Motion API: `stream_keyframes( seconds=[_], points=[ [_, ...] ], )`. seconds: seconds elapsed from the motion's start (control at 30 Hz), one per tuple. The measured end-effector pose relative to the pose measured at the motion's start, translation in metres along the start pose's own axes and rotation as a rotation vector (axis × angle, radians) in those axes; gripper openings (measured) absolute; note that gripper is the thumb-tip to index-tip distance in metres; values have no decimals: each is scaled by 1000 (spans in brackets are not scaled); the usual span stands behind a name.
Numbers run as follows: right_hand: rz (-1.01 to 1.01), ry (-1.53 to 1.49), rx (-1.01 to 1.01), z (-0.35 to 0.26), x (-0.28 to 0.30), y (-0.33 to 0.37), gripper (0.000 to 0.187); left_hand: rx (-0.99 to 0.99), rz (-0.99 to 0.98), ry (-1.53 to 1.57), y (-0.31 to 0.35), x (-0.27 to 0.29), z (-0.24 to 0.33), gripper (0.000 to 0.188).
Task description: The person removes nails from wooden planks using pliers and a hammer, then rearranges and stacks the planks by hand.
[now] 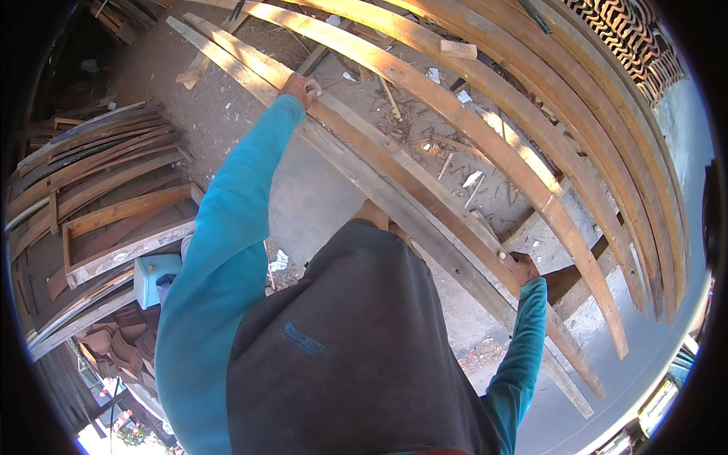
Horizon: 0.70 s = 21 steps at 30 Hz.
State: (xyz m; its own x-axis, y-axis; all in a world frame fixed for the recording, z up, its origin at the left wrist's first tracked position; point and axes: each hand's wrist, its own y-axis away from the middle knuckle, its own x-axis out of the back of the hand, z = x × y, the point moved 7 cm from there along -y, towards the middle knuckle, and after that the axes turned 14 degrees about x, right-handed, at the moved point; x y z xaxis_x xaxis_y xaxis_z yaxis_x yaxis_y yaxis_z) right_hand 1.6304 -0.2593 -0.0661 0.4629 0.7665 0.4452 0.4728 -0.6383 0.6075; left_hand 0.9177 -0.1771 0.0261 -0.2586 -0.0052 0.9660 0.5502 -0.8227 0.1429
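Two long wooden beams lie side by side, slanting from the far left to the near right before my body. My left hand (302, 89) is closed over the farther beam (428, 193), toward its far-left part. Well along the same beam, my right hand (520, 268) grips its far edge with the thumb on top; its other fingers are partly hidden. The nearer beam (409, 218), paler and greyer, runs close against the held one, on the side toward my legs.
Several long planks (470, 117) rest spaced apart beyond the beams, one carrying a small wood block (459, 50). Stacked roof tiles (629, 38) stand far right. At left are piled timber (98, 163), a wooden frame (129, 254) and a light-blue container (154, 277). Scraps litter the ground.
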Motion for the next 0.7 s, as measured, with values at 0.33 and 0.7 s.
stream_keyframes(
  seconds=[0.33,0.7],
  points=[
    [64,15,-9,-24,9,10,73,89,-165,83,-1,-13,-5,21],
    [676,-15,148,-88,28,8,57,-84,-148,211,-31,-10,-9,45]
  ],
)
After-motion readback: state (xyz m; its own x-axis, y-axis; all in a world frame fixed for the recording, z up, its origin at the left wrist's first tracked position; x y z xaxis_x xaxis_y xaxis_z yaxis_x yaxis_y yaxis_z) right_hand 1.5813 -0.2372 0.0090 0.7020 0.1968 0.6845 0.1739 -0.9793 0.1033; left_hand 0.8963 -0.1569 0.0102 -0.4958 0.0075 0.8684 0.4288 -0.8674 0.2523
